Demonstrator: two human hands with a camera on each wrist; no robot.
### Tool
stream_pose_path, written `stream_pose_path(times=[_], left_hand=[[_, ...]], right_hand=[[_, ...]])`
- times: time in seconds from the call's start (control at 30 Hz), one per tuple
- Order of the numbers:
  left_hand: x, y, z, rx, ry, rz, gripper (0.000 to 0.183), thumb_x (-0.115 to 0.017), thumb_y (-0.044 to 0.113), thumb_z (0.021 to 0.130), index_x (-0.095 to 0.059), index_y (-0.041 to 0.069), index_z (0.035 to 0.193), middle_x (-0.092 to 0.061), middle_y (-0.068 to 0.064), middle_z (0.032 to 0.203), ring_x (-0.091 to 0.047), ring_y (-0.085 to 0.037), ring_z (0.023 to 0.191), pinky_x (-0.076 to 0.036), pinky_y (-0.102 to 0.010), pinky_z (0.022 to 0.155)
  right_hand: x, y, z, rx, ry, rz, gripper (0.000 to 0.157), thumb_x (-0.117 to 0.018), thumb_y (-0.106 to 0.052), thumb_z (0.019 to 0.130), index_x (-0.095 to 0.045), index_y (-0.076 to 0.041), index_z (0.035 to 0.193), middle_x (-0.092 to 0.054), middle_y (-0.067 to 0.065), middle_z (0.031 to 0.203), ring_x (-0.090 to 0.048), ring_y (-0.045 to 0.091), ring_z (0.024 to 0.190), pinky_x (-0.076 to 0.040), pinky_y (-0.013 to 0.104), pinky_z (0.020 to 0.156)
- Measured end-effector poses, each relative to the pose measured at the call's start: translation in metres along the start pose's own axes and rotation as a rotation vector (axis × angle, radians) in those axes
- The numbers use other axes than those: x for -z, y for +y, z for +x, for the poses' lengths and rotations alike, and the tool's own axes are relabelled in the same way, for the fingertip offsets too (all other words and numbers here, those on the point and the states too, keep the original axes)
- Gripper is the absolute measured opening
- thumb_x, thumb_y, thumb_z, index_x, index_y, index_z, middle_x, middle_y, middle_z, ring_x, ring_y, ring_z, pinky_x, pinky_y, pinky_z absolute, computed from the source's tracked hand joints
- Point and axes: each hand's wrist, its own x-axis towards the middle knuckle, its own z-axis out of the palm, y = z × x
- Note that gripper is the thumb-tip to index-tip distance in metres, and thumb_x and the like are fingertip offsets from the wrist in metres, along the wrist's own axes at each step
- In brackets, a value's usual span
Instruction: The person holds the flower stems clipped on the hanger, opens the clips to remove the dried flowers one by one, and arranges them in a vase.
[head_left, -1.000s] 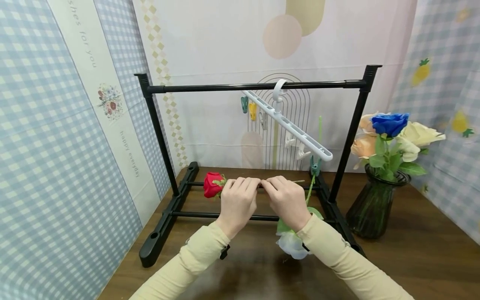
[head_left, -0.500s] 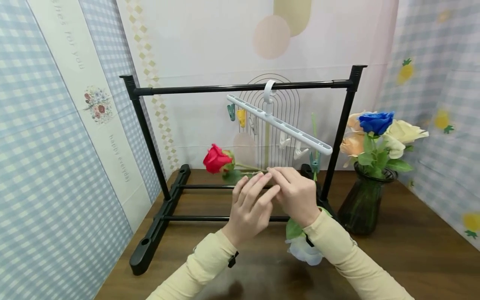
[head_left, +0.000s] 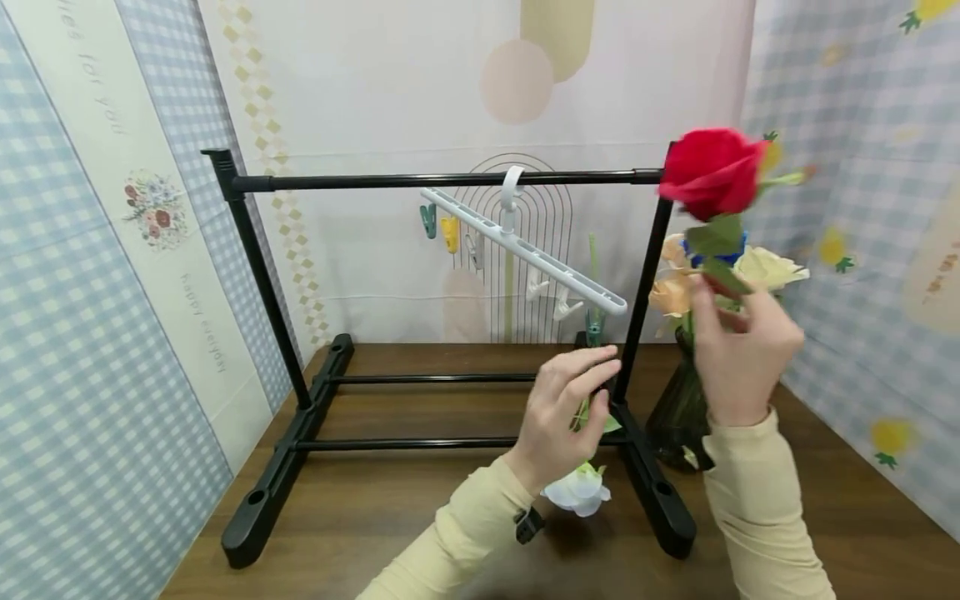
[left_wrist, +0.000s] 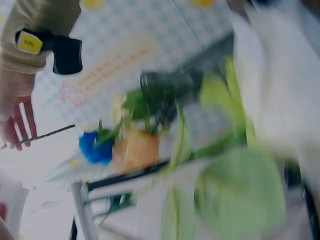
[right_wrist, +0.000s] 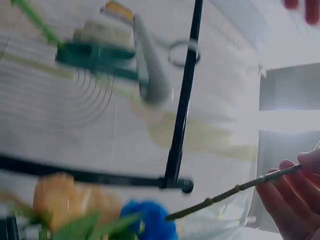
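At the right in the head view, my right hand [head_left: 746, 354] pinches the stem of a red rose [head_left: 712, 173] between thumb and fingers, bloom up, above the vase. The bare stem [right_wrist: 235, 191] slants down from the fingers in the right wrist view, its tip over the blue rose [right_wrist: 150, 220]. My left hand [head_left: 562, 417] is raised with fingers spread and holds nothing. Behind and below it, a white rose [head_left: 579, 490] hangs bloom down from a teal clip [head_left: 595, 323] on the white hanger [head_left: 525, 250]. The left hand covers part of that stem.
A black rack [head_left: 450, 181] carries the hanger on its top bar. Teal, yellow and pale clips hang along it. A dark green glass vase [head_left: 667, 421] with peach, cream and blue roses stands right of the rack on the wooden table [head_left: 420, 517].
The right hand has moved right and up with the red rose, turning it from sideways to upright. The left hand has let go of the stem and shifted right. The head view has turned right.
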Motion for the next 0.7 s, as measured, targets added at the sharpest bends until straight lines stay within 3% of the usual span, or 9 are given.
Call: stream_pose_path(times=[0.13, 0.2, 0.3, 0.4, 0.53, 0.6, 0.7], left_hand=[[-0.025, 0.001, -0.002, 0.137, -0.201, -0.113, 0.042, -0.057, 0.007, 0.093, -0.050, 0.000, 0.133, -0.060, -0.013, 0.130, -0.056, -0.020, 0.122, -0.041, -0.025, 0.108], [-0.037, 0.001, -0.003, 0.221, -0.324, -0.173, 0.053, -0.060, 0.011, 0.092, -0.041, 0.003, 0.142, -0.058, -0.010, 0.134, -0.054, -0.018, 0.125, -0.038, -0.024, 0.110], [-0.055, 0.002, -0.002, 0.395, -0.516, -0.298, 0.070, -0.062, 0.018, 0.093, -0.024, 0.012, 0.152, -0.052, -0.007, 0.142, -0.049, -0.017, 0.132, -0.036, -0.025, 0.112], [-0.073, 0.007, 0.003, 0.618, -0.663, -0.443, 0.080, -0.061, 0.026, 0.095, -0.010, 0.021, 0.156, -0.043, -0.005, 0.149, -0.042, -0.016, 0.138, -0.036, -0.028, 0.113], [-0.093, 0.013, 0.007, 0.911, -0.724, -0.533, 0.084, -0.061, 0.037, 0.094, -0.006, 0.025, 0.157, -0.036, -0.003, 0.154, -0.040, -0.015, 0.141, -0.038, -0.030, 0.112], [-0.104, 0.015, 0.009, 1.012, -0.724, -0.493, 0.087, -0.062, 0.043, 0.092, -0.008, 0.023, 0.157, -0.035, -0.003, 0.156, -0.041, -0.016, 0.141, -0.040, -0.031, 0.110], [-0.119, 0.016, 0.009, 1.100, -0.741, -0.375, 0.094, -0.065, 0.052, 0.087, -0.010, 0.019, 0.157, -0.034, -0.005, 0.157, -0.044, -0.019, 0.138, -0.044, -0.034, 0.107]], right_hand=[[0.017, 0.031, 0.023, -0.090, 0.053, 0.003, 0.020, -0.073, -0.012, 0.085, -0.074, 0.007, 0.092, -0.069, -0.018, 0.083, -0.064, -0.009, 0.073, -0.047, 0.004, 0.065], [0.024, 0.046, 0.032, -0.135, 0.070, -0.005, 0.022, -0.073, -0.013, 0.085, -0.073, 0.008, 0.090, -0.066, -0.024, 0.080, -0.064, -0.009, 0.071, -0.047, 0.005, 0.065], [0.032, 0.067, 0.040, -0.186, 0.066, -0.042, 0.025, -0.074, -0.016, 0.085, -0.072, 0.008, 0.089, -0.064, -0.027, 0.079, -0.063, -0.010, 0.072, -0.046, 0.005, 0.064], [0.039, 0.087, 0.043, -0.229, 0.036, -0.083, 0.021, -0.073, -0.015, 0.085, -0.072, 0.006, 0.092, -0.062, -0.029, 0.077, -0.062, -0.012, 0.071, -0.045, 0.004, 0.063], [0.042, 0.106, 0.034, -0.273, -0.013, -0.169, 0.018, -0.071, -0.013, 0.086, -0.073, 0.002, 0.096, -0.060, -0.031, 0.075, -0.057, -0.018, 0.070, -0.043, 0.002, 0.063], [0.043, 0.113, 0.029, -0.271, -0.037, -0.208, 0.018, -0.069, -0.013, 0.087, -0.073, 0.002, 0.097, -0.060, -0.031, 0.077, -0.056, -0.021, 0.070, -0.042, 0.001, 0.064], [0.045, 0.119, 0.023, -0.252, -0.060, -0.241, 0.020, -0.067, -0.014, 0.089, -0.072, 0.003, 0.098, -0.059, -0.033, 0.079, -0.054, -0.023, 0.071, -0.040, 0.001, 0.064]])
